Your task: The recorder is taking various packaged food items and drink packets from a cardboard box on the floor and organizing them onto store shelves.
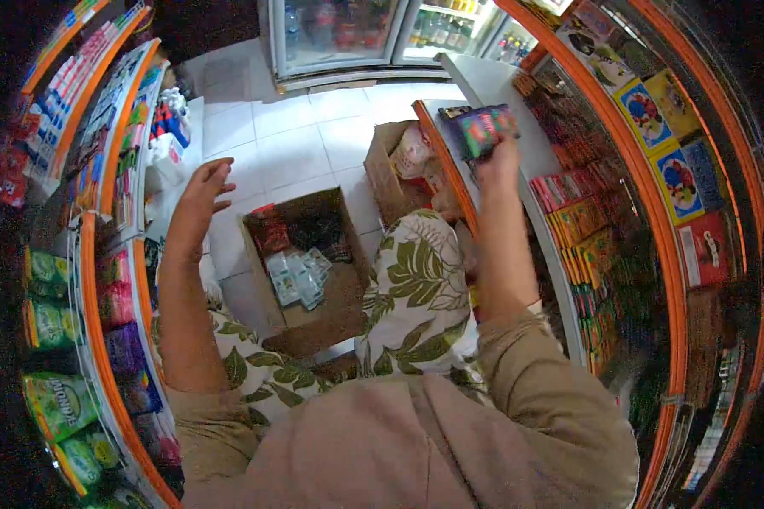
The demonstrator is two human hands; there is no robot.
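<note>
My right hand (500, 158) grips a dark, colourful plastic packet (484, 130) over the end of a white shelf board with an orange edge (442, 159). The packet is partly blurred. Beside it on the board lies another dark packet, mostly hidden. My left hand (210, 191) is raised at the left with its fingers apart and nothing in it. Between my knees and the hands, an open cardboard box (337, 283) stands on the floor, with clear-and-white small packets (298, 277), red packets (269, 230) and dark packets (318, 229) inside.
A second cardboard box (382, 172) holding plastic-wrapped goods stands by the right shelf. Shelves of packets (573, 191) curve along the right, and shelves with green detergent bags (60, 397) along the left. Glass-door drinks coolers (337, 32) stand beyond the white tiled floor (293, 143).
</note>
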